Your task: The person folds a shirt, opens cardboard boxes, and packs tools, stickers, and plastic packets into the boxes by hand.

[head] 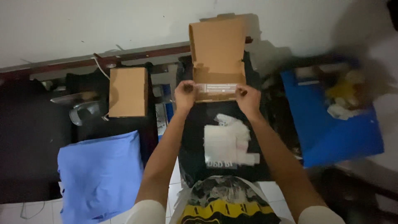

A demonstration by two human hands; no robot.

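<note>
An open brown cardboard box (218, 74) stands on a black cloth-covered surface (195, 128), its lid (217, 43) raised toward the wall. My left hand (185, 95) grips the box's front wall at its left corner. My right hand (248, 99) grips the same front wall at its right corner. A strip of clear tape (216, 88) runs along that front wall between the two hands. A white plastic bag (228, 143) lies on the black cloth just below the box, between my forearms.
A second, closed brown box (128, 91) sits to the left. A blue cloth (101, 174) lies at lower left. A blue bin (331, 120) with mixed items stands at right. A bag with a yellow and black pattern (226, 203) is at the bottom.
</note>
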